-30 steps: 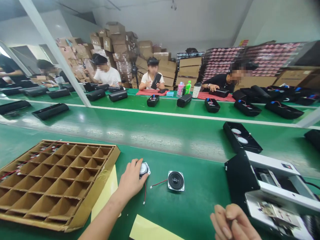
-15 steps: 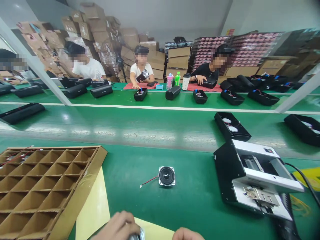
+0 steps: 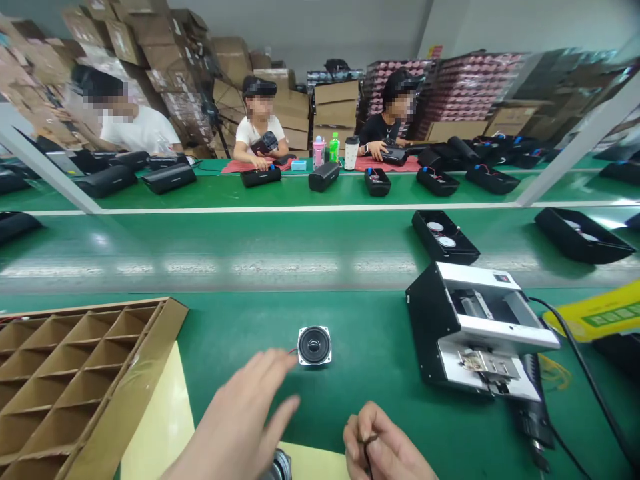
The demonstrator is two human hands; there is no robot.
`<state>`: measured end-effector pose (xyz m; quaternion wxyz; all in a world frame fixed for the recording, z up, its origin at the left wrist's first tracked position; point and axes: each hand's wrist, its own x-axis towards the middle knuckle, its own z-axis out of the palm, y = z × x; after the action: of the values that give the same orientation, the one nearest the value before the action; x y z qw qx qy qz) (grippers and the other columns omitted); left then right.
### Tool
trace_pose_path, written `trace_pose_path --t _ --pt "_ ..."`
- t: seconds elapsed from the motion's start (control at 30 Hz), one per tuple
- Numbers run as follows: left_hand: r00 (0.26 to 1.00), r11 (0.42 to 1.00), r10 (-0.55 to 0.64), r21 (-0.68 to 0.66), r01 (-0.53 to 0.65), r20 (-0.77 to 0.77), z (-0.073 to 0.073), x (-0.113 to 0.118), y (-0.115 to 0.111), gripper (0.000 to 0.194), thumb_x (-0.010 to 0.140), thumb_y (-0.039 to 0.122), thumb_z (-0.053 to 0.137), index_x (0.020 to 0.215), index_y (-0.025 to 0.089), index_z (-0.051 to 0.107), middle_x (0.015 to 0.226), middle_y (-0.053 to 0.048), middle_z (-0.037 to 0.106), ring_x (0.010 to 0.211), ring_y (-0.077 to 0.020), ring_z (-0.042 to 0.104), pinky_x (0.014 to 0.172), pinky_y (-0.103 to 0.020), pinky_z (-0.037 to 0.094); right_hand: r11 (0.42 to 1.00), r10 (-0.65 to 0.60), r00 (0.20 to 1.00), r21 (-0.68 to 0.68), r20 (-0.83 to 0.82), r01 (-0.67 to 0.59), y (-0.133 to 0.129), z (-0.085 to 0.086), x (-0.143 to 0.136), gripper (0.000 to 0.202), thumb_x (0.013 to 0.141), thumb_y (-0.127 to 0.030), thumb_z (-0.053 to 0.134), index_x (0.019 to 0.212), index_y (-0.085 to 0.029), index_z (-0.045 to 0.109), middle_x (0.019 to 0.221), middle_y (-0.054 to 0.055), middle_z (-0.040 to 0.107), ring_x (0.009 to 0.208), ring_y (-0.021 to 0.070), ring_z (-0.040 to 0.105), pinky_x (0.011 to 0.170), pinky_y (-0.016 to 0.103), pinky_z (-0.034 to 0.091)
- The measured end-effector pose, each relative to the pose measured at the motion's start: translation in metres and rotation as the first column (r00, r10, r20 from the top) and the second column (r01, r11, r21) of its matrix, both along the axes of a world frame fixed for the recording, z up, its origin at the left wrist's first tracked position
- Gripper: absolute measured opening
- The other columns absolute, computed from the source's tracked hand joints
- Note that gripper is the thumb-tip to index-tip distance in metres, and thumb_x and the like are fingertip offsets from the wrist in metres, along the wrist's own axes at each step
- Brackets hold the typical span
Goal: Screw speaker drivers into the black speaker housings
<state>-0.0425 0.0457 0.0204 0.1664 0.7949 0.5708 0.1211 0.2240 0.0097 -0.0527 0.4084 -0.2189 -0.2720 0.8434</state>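
Note:
A square-framed speaker driver [image 3: 315, 345] with a black cone lies face up on the green bench; part of its red lead shows at its left edge. My left hand [image 3: 250, 403] is over the bench just left of it, fingers stretched out, holding nothing, its fingertips over the lead. Whether they touch the lead, I cannot tell. Down at the bottom edge, a second speaker driver [image 3: 281, 465] is partly hidden behind my left wrist. My right hand [image 3: 383, 443] pinches a thin dark strip [image 3: 369, 441] between thumb and fingers.
A cardboard divider box [image 3: 145, 340] stands at left over yellow paper [image 3: 167, 400]. At right are a black-and-white machine [image 3: 480, 333], an electric screwdriver [image 3: 535, 420] and a yellow bottle [image 3: 595, 313]. Black speaker housings [image 3: 445, 237] sit on the belt beyond; people work across it.
My left hand has left the speaker driver at the bottom and moved forward to the one on the bench, opening out. My right hand has risen further into view, showing the dark strip.

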Motion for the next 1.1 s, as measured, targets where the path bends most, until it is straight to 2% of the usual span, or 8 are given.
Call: trace_pose_path --t 0.07,0.13,0.3,0.43,0.57,0.67,0.87,1.1 --pt "0.998 0.997 0.054 -0.058 -0.054 -0.014 0.015 0.022 0.037 0.045 0.102 0.030 0.051 0.146 0.023 0.057 0.149 -0.014 0.061 0.136 -0.0345 0.058 0.107 -0.052 0.053 1.000 0.009 0.999 0.012 0.040 -0.010 0.006 0.013 0.008 0.040 0.093 -0.053 0.077 0.094 -0.022 0.052 0.082 -0.003 0.050 0.058 0.0037 0.035 0.052 0.021 0.021" --pt "1.000 0.994 0.028 -0.110 -0.029 -0.009 0.016 0.040 0.068 0.048 0.099 0.032 0.059 0.145 0.018 0.057 0.148 -0.017 0.060 0.135 -0.0358 0.057 0.109 -0.053 0.051 1.000 0.012 0.997 -0.001 0.080 -0.012 0.010 0.024 0.015 0.038 0.093 -0.052 0.078 0.096 -0.022 0.055 0.078 -0.004 0.047 0.057 0.0040 0.031 0.049 0.019 0.017" --pt "0.998 0.965 -0.038 -0.258 0.047 0.042 -0.008 0.057 0.097 0.032 0.094 0.038 0.075 0.118 0.017 0.069 0.114 -0.007 0.071 0.105 -0.0250 0.068 0.097 -0.048 0.055 1.000 -0.024 0.974 -0.003 0.225 0.026 0.020 0.040 0.027 0.051 0.085 -0.056 0.086 0.114 -0.019 0.065 0.077 -0.004 0.047 0.058 0.0042 0.028 0.048 0.019 0.016" --pt "0.988 0.964 0.037 -0.267 0.004 0.147 -0.016 0.056 0.080 0.018 0.093 0.032 0.072 0.105 0.019 0.069 0.110 -0.005 0.068 0.098 -0.0221 0.065 0.091 -0.041 0.053 0.998 -0.043 0.935 0.065 0.351 0.022 0.036 0.051 0.030 0.051 0.085 -0.061 0.083 0.100 -0.015 0.064 0.076 -0.003 0.049 0.057 0.0041 0.031 0.049 0.022 0.021" --pt "0.955 0.951 0.131 -0.305 -0.045 0.268 -0.010 0.056 0.055 0.010 0.093 0.027 0.063 0.102 0.023 0.065 0.103 -0.003 0.072 0.096 -0.0227 0.066 0.089 -0.036 0.049 0.984 -0.063 0.850 0.174 0.523 -0.035 0.058 0.068 0.023 0.052 0.085 -0.065 0.080 0.090 -0.016 0.062 0.073 -0.005 0.047 0.058 0.0065 0.034 0.053 0.023 0.026" --pt "0.916 0.920 0.203 -0.388 -0.057 0.346 -0.002 0.057 0.036 0.013 0.093 0.029 0.062 0.104 0.024 0.066 0.095 0.000 0.075 0.089 -0.0209 0.068 0.083 -0.032 0.050 0.932 -0.151 0.752 0.346 0.641 -0.108 0.069 0.080 0.012 0.041 0.094 -0.056 0.071 0.091 -0.016 0.069 0.081 0.000 0.057 0.071 0.0121 0.046 0.063 0.025 0.037" --pt "0.862 0.844 0.264 -0.536 0.010 0.433 0.005 0.058 0.005 0.016 0.082 0.026 0.066 0.094 0.021 0.075 0.086 0.001 0.075 0.083 -0.0184 0.066 0.076 -0.026 0.049 0.822 -0.254 0.597 0.495 0.761 -0.281 0.061 0.082 -0.008 0.018 0.099 -0.031 0.063 0.089 -0.020 0.074 0.087 0.001 0.069 0.080 0.0150 0.061 0.069 0.025 0.043" --pt "0.854 0.786 0.271 -0.614 0.070 0.444 0.015 0.056 -0.010 0.012 0.082 0.019 0.065 0.091 0.022 0.073 0.086 0.004 0.072 0.080 -0.0150 0.060 0.072 -0.023 0.043 0.781 -0.283 0.556 0.524 0.782 -0.339 0.052 0.085 -0.012 0.013 0.095 -0.022 0.063 0.085 -0.020 0.070 0.081 -0.002 0.068 0.073 0.0118 0.060 0.066 0.023 0.044"
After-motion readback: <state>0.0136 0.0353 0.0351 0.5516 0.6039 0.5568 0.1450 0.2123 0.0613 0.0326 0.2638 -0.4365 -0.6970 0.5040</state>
